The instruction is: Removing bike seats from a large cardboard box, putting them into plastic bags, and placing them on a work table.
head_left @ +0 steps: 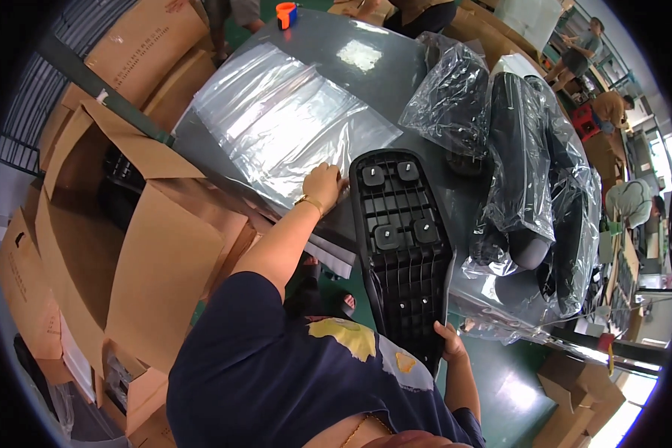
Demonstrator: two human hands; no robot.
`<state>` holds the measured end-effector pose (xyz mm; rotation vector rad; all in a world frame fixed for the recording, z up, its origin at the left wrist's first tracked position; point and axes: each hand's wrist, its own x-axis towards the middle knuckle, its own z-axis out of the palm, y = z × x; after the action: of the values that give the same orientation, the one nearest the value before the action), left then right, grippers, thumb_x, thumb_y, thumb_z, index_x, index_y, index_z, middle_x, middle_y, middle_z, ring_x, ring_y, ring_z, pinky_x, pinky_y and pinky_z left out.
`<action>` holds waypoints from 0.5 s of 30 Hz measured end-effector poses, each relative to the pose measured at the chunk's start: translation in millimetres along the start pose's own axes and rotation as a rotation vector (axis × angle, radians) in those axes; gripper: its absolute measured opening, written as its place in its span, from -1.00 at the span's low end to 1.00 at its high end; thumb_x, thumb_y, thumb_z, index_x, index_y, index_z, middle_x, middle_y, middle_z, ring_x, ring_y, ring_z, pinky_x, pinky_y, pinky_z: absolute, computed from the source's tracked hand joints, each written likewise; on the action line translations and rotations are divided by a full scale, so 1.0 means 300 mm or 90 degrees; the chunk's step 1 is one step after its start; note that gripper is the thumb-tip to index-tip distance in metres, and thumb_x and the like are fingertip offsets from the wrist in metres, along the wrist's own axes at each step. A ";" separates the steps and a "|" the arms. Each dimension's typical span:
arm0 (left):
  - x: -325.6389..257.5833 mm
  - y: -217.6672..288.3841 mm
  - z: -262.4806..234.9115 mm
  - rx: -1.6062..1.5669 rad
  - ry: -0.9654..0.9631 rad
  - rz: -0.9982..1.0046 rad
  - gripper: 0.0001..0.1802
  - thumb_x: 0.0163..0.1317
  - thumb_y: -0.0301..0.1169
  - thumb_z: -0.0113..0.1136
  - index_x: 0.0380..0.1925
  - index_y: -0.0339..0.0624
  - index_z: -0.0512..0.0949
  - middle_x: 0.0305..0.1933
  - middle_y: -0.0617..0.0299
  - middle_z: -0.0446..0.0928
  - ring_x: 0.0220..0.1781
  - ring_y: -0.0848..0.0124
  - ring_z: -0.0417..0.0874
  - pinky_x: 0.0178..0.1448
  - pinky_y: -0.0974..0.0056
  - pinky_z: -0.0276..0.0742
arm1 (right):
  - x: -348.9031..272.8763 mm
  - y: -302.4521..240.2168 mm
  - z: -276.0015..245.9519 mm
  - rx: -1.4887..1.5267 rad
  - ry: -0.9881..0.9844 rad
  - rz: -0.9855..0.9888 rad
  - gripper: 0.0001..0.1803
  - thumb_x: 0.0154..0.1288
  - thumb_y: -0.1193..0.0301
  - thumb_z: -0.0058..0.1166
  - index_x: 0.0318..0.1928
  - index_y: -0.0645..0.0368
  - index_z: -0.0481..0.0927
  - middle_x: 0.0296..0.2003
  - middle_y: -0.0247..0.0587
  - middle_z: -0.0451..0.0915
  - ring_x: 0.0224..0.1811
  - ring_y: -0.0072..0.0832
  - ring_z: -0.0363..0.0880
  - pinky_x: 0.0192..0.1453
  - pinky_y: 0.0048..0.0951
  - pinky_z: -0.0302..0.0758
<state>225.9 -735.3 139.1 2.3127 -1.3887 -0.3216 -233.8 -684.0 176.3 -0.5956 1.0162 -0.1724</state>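
Observation:
A long black motorcycle seat [403,246] stands tilted in front of me, its ribbed plastic underside facing up with several square pads and metal studs. My right hand [449,342] grips its lower right edge, thumb on top and the other fingers partly hidden. On the grey table, clear plastic bags [276,123] lie flat in a stack left of the seat. My left hand [323,188] is at the near edge of that stack, fingers curled onto the plastic beside the seat's upper end.
Black seats wrapped in clear plastic [519,157] are piled on the table's right side. An orange and blue tape roll [286,15] sits at the far edge. Open cardboard boxes [164,254] crowd the left; another carton [579,396] stands lower right. Several people work farther off.

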 end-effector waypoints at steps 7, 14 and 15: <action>0.074 -0.134 0.037 -0.185 -0.009 -0.079 -0.67 0.28 -0.24 -0.09 -0.38 -0.24 0.58 -0.26 -0.09 0.55 -0.18 -0.02 0.56 -0.08 0.02 0.46 | 0.042 0.040 0.025 -0.136 0.176 -0.023 -0.37 0.21 0.06 0.15 0.06 0.37 0.45 -0.12 -0.18 0.58 -0.13 -0.44 0.56 0.01 -0.43 0.47; 0.111 -0.153 -0.032 -0.414 -0.080 -0.197 -0.69 -0.06 -0.41 0.39 -0.34 -0.32 0.55 -0.42 0.15 0.58 -0.38 0.42 0.59 -0.28 0.34 0.51 | 0.069 0.129 -0.037 -0.381 0.360 -0.189 -0.50 0.21 0.01 0.16 -0.36 0.31 0.60 -0.49 -0.45 0.51 -0.40 -0.68 0.36 -0.32 -0.55 0.35; 0.105 -0.146 -0.050 -0.395 -0.058 -0.183 -0.67 -0.10 -0.36 0.42 -0.35 -0.29 0.55 -0.43 0.15 0.59 -0.38 0.37 0.60 -0.26 0.31 0.51 | 0.065 0.127 -0.039 -0.382 0.360 -0.190 -0.50 0.21 0.01 0.16 -0.36 0.31 0.60 -0.49 -0.45 0.51 -0.40 -0.68 0.36 -0.32 -0.55 0.35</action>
<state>281.2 -741.4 132.3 1.9724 -0.8227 -0.8241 -238.4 -664.8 136.6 -1.2955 1.5387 -0.3134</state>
